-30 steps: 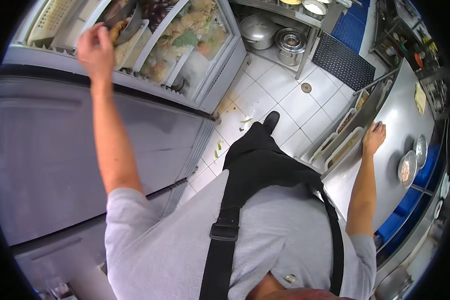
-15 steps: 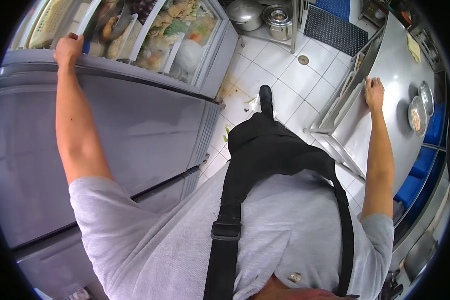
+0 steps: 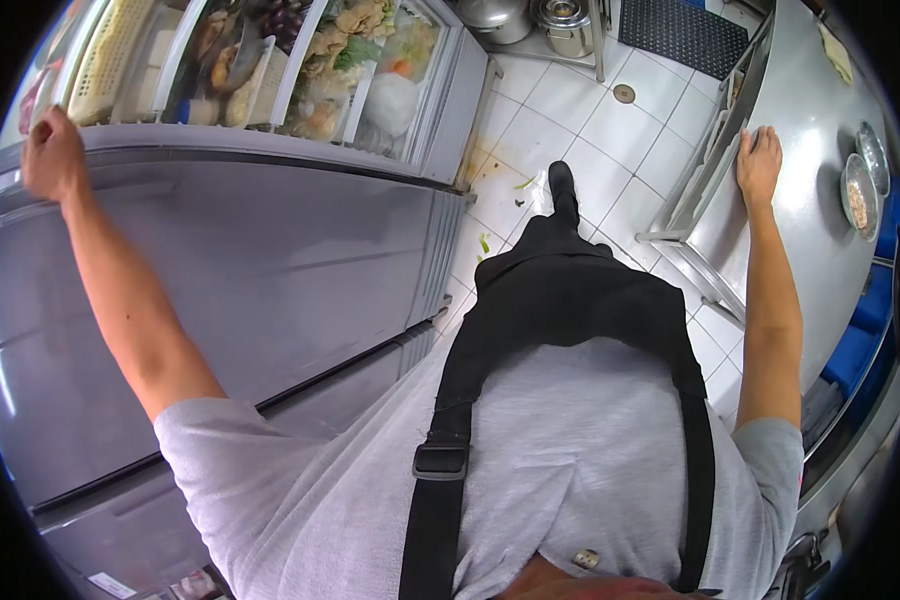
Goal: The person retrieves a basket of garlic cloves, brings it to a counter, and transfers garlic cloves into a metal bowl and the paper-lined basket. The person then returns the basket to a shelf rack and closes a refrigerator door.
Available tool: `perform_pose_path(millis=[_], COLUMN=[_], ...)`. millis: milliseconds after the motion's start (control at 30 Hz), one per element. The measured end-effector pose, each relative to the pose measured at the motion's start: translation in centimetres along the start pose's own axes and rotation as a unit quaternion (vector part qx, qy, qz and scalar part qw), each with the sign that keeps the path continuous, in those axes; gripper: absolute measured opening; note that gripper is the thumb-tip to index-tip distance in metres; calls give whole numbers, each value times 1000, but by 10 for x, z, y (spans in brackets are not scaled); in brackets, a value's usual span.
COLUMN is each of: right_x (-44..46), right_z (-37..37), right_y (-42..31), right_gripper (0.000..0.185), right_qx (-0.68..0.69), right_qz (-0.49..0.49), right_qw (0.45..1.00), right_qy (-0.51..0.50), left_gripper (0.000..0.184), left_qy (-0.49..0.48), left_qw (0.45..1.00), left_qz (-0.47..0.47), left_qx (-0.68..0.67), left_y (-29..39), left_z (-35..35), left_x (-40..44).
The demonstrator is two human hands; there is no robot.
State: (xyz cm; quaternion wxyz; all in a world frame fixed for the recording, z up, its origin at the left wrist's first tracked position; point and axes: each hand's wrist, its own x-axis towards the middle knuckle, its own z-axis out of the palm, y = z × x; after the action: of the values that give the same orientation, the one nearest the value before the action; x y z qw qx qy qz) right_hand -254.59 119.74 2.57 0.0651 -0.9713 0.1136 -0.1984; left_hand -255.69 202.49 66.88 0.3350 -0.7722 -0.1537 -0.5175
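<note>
My left hand (image 3: pixel 54 156) is closed in a fist at the far left of the refrigerator's rim (image 3: pixel 220 141). What the fingers grip, if anything, is hidden. Beside it, inside the refrigerator, are a perforated cream basket (image 3: pixel 111 58) and compartments of food, with leafy greens (image 3: pixel 358 52) and a white bag (image 3: pixel 390 103) among them. On the other side, my right hand (image 3: pixel 760 165) lies with fingers extended on the near edge of a steel counter (image 3: pixel 805 120). It holds nothing. Two metal bowls stand on that counter; the nearer bowl (image 3: pixel 859 198) contains pale pieces.
Lidded pots (image 3: pixel 568 28) sit on a low shelf at the back. A black mat (image 3: pixel 682 38) and a drain (image 3: pixel 623 94) are on the tiled floor (image 3: pixel 580 85). Green scraps (image 3: pixel 484 243) lie near my boot (image 3: pixel 563 185). Blue containers (image 3: pixel 863 300) are stored at the right.
My left hand has moved left along the refrigerator's rim. My right hand stays at the counter's edge, its fingers now flatter. The view has shifted slightly.
</note>
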Motion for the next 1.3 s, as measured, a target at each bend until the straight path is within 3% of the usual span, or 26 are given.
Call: perform_pose_path(millis=[167,333,467,867,1300], right_x=[-1,-1,1,5,5], right_z=[-1,-5,-4,-4,0], right_y=[-4,-7,-11,-10,-7], right_gripper=[68,69,70,69,69], right_qx=[9,6,13,8,-12], right_qz=[10,15,27,18,32], right_qw=[1000,1000,1000,1000,999], right_qy=[9,0,-4,-1,-8], left_gripper=[52,50,46,45,36], left_qy=[0,36,139,151,83], left_qw=[998,989,928,960,991], left_qz=[18,116,284,207,104], left_qx=[53,83,196,111,24], left_y=[-60,-109,-146,-138,-86], left_z=[-19,21,46,43,3], left_x=[5,8,43,20,-3])
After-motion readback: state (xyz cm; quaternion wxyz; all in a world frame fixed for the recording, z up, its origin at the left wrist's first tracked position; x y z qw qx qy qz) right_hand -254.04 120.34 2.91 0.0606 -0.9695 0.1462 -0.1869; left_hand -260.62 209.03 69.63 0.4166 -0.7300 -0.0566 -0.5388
